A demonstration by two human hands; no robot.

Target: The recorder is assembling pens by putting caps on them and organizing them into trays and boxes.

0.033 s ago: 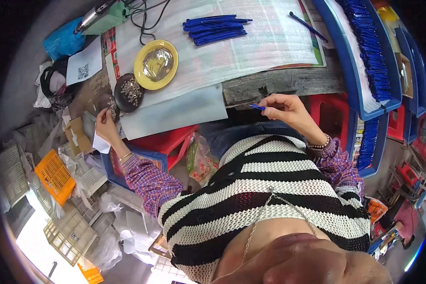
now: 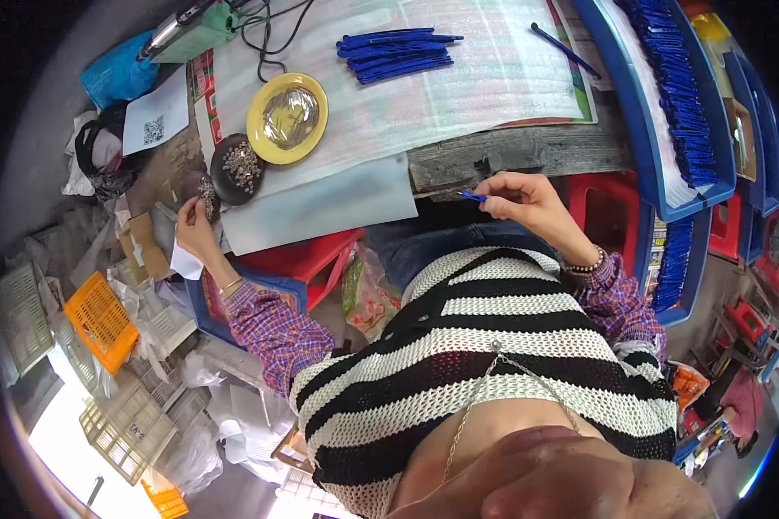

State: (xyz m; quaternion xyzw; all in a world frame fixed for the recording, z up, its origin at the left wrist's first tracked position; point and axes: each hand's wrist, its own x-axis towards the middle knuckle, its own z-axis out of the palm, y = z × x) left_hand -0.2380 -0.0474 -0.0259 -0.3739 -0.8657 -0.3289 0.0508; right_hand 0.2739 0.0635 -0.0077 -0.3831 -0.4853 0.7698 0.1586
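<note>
My left hand (image 2: 196,232) reaches to a small dark dish (image 2: 201,189) of little metal parts at the table's left edge. Its fingertips are drawn together at those parts; what they pinch is too small to make out. Beside that dish stands a round dark bowl (image 2: 225,183) heaped with small metal pieces. In front of my body, my right hand (image 2: 532,208) pinches a small blue piece (image 2: 471,196) between thumb and forefinger, with most of it hidden. A yellow dish (image 2: 260,149) holds thin metal pins. Slim blue sticks (image 2: 398,56) lie in a pile on the white sheet.
One blue stick (image 2: 566,50) lies apart at the far right. Blue trays (image 2: 639,121) full of blue sticks stand along the right side. A green device (image 2: 201,39) with a black cable sits at the far left. Red stools (image 2: 294,264) and orange crates (image 2: 99,322) are around the table.
</note>
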